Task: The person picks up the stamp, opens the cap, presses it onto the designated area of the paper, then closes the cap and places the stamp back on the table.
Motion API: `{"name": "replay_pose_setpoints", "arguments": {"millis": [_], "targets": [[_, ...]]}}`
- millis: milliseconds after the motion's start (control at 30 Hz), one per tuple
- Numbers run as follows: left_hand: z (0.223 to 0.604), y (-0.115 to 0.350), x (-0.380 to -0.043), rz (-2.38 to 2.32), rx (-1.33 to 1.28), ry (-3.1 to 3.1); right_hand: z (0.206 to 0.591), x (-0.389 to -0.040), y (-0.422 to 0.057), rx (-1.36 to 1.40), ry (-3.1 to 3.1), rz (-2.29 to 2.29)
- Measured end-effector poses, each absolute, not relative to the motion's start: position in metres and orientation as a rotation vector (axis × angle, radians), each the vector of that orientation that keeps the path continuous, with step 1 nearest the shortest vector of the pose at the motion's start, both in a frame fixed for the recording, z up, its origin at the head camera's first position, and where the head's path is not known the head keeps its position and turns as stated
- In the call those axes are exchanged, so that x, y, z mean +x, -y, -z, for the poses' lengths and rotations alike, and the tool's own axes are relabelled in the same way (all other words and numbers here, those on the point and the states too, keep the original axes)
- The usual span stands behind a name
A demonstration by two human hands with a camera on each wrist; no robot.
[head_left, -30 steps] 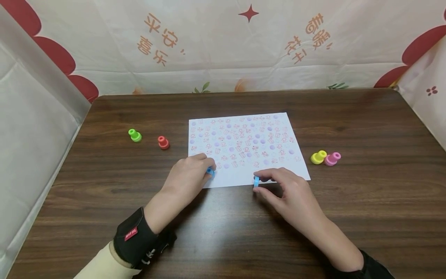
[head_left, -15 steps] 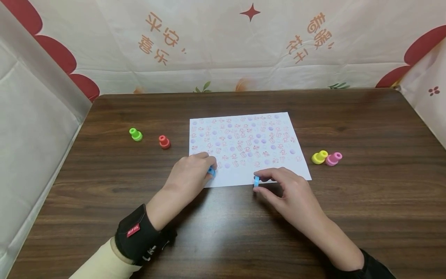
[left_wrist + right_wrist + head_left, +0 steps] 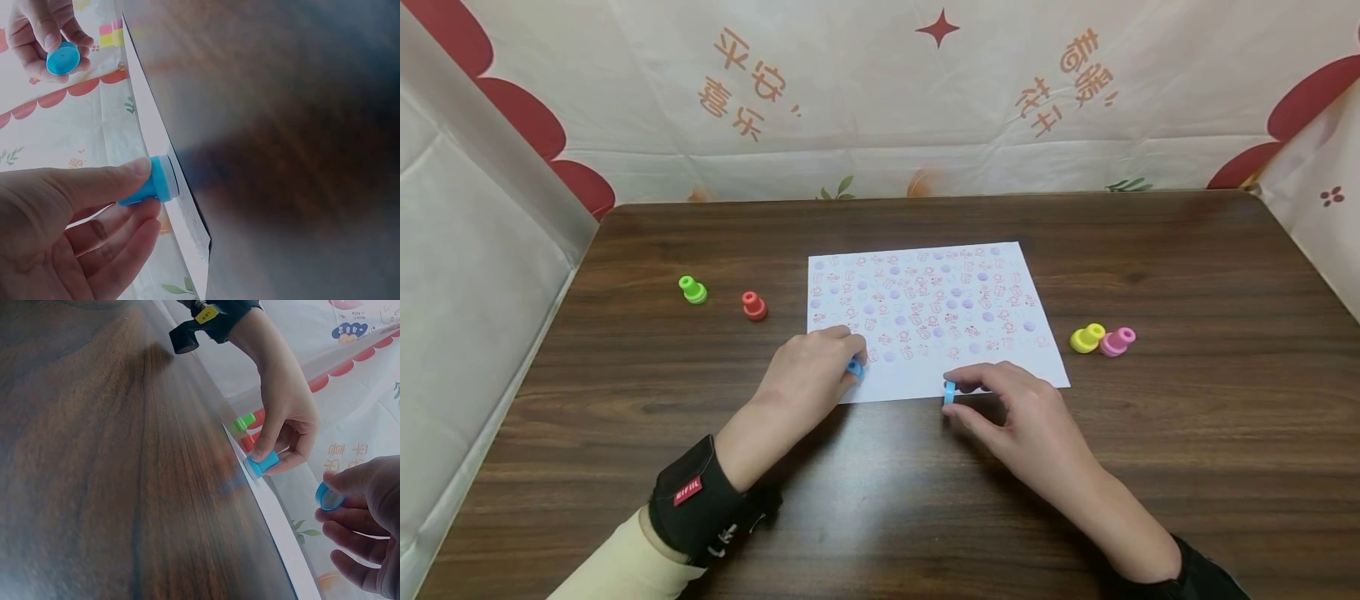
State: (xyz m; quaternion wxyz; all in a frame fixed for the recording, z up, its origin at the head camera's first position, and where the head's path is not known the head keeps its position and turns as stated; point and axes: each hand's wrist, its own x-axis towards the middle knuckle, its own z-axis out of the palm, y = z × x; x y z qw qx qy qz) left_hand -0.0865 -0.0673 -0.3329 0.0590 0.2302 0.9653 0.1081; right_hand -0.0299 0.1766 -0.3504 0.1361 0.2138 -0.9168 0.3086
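My left hand [image 3: 808, 371] pinches a blue toy stamp [image 3: 159, 180] between thumb and fingers. The stamp's face meets the lower left of a white sheet of paper [image 3: 898, 386], which is covered in small red and purple prints. Over the paper's front edge, my right hand [image 3: 1026, 412] holds a round blue cap [image 3: 950, 392] between thumb and fingers. In the right wrist view the hollow side of the cap [image 3: 331, 497] shows, and the stamp [image 3: 262, 464] stands on the sheet. From the head view, my fingers hide most of the stamp.
A green stamp [image 3: 692, 290] and a red stamp [image 3: 754, 306] stand left of the paper. On its right, a yellow stamp [image 3: 1087, 338] sits beside a pink one [image 3: 1117, 342]. All rest on a dark wooden table [image 3: 880, 517], with a printed cloth [image 3: 880, 108] hanging behind.
The right hand has shifted very slightly left with the cap. My left hand keeps the stamp at the same spot on the paper.
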Motion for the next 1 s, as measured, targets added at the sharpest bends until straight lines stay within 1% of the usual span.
{"name": "replay_pose_setpoints", "arguments": {"millis": [1000], "targets": [[0.3339,0.0679,-0.0875,-0.259,0.706,-2.894,0.3517,-0.0279,-0.1775,0.601,2.677,-0.886]]}}
